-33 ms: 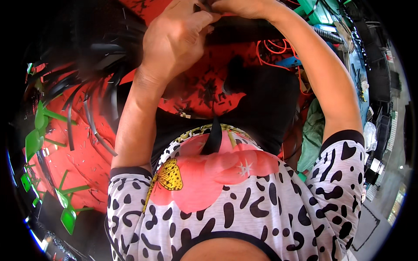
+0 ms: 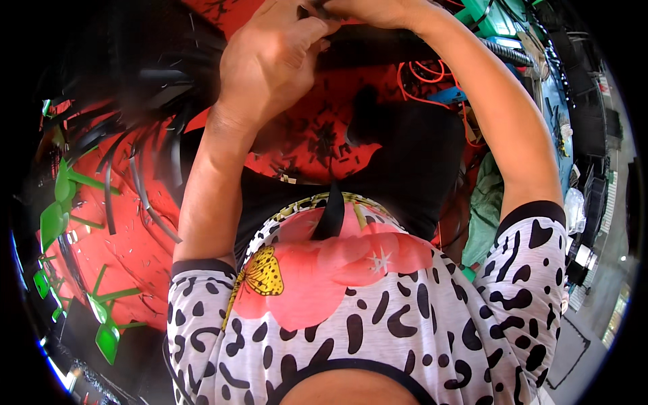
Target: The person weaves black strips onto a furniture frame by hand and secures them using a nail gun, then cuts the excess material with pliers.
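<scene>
My left hand is at the top edge of the view, its fingers bent inward and closed. Just right of it, my right hand meets it, fingers pressed together and partly cut off by the frame edge. Between the fingertips of both hands sits a small dark piece, too little of it visible to name. A large bundle of black strips fans out left of my left hand, some ends hanging loose. One short black strip lies against the front of my shirt.
Black scraps litter the red surface below my hands. Green frames with leaf-shaped ends stand at left. At right are an orange-red cord, a green cloth or bag and a blue surface.
</scene>
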Motion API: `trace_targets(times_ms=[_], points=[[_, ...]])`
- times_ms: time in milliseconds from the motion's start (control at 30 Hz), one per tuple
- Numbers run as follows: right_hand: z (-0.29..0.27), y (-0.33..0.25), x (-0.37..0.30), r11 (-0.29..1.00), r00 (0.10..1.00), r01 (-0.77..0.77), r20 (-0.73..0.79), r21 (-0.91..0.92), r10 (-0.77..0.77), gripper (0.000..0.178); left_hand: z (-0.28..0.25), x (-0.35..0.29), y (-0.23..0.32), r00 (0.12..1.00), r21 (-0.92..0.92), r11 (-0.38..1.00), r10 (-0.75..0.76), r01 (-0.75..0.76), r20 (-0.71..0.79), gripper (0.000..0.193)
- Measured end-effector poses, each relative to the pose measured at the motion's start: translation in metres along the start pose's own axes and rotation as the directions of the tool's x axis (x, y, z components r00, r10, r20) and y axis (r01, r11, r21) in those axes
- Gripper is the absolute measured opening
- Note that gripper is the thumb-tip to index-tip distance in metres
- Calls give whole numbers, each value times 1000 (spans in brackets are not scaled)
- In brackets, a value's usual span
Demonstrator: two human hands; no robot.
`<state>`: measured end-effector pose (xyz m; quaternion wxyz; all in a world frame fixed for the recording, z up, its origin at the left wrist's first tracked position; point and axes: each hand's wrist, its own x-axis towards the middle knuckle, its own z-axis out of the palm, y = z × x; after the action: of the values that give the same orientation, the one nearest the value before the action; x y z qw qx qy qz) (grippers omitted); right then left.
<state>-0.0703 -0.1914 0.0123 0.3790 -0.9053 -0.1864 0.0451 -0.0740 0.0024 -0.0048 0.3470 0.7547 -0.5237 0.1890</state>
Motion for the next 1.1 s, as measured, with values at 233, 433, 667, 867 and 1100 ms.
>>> trace_targets(times_ms=[233, 433, 667, 867, 1100], points=[[4, 8, -2, 913, 975, 158, -84, -377, -203, 19, -1, 3, 2, 997, -35, 998, 57, -58, -48, 24], [0, 14, 15, 975, 980, -198, -12, 104, 201, 20, -4, 10, 0, 992, -84, 990, 109, -114, -62, 22], [8, 8, 16, 864, 923, -379, 196, 332, 330, 25, -8, 7, 3, 991, -48, 991, 123, -126, -60, 19], [5, 10, 17, 904, 905, -353, 333, 242, 264, 30, -11, 11, 2, 993, -93, 989, 115, -117, -25, 21], [12, -17, -19, 1000, 927, -3, -376, 3, 4, 16, -15, 8, 0, 989, -134, 987, -76, 93, 125, 44]])
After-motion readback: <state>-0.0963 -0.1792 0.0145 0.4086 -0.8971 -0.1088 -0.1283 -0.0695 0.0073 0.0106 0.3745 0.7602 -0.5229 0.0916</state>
